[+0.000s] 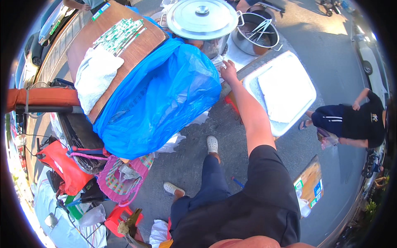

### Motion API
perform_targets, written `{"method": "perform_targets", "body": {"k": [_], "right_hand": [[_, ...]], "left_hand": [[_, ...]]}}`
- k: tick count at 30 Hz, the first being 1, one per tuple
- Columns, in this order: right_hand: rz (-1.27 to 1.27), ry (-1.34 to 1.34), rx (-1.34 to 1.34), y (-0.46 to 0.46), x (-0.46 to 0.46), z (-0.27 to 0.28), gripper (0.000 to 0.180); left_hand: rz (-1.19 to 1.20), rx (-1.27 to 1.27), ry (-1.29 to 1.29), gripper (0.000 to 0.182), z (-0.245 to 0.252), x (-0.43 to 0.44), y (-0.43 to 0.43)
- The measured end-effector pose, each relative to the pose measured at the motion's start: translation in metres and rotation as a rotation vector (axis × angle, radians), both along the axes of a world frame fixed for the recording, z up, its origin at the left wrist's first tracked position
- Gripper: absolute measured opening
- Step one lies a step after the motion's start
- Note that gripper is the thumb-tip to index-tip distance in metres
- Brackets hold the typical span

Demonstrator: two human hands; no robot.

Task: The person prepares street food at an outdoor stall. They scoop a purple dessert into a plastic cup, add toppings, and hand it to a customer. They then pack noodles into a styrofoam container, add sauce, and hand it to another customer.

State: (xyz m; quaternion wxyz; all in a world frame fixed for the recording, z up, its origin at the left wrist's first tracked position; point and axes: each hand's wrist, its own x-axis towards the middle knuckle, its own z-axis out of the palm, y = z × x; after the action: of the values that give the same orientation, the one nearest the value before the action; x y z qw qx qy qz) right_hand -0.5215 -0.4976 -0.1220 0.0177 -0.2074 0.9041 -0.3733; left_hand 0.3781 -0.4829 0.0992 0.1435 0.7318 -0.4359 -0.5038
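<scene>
My right hand (pixel 229 70) reaches out with its fingers apart beside a bundle of thin clear plastic bags (pixel 218 62); contact with them cannot be told. Just above stands a large lidded metal pot (pixel 202 20). An open metal pot (pixel 256 34) with utensils in it is to its right. Left of my hand, a blue plastic bag (pixel 161 96) hangs at the edge of a wooden board (pixel 136 40). On the board lie green-and-white wrapped sticks (pixel 119 34) and a folded white towel (pixel 99 73). A white tray (pixel 310 93) with a bright white slab is beside my forearm. My left hand is out of view.
A pink woven basket (pixel 121 179), a red bag (pixel 66 164) and a red plastic stool (pixel 119 218) are at lower left. At right a person (pixel 356 124) in dark clothes holds a bag. A wooden board (pixel 311 183) with stickers is at lower right. Parked vehicles line the road.
</scene>
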Motion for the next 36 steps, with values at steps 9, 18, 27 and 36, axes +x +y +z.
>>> {"method": "perform_targets", "body": {"k": [9,18,27,36], "right_hand": [[0.296,0.107,0.106,-0.046,-0.029,-0.094,0.036],[0.017,-0.146,-0.139,0.006,0.049,0.014,0.048],[-0.399,-1.509,-0.457,0.077,0.407,-0.003,0.026],[-0.469,-0.985,-0.413,0.036,0.417,-0.024,0.019]], "left_hand": [[-0.226,-0.123,-0.270,0.055,0.082,0.025,0.027],[0.422,0.032,0.411,0.073,0.078,0.068,0.037],[0.405,0.052,0.008,0.062,0.112,0.074,0.045],[0.501,0.041,0.437,0.058,0.058,0.165,0.021]]}}
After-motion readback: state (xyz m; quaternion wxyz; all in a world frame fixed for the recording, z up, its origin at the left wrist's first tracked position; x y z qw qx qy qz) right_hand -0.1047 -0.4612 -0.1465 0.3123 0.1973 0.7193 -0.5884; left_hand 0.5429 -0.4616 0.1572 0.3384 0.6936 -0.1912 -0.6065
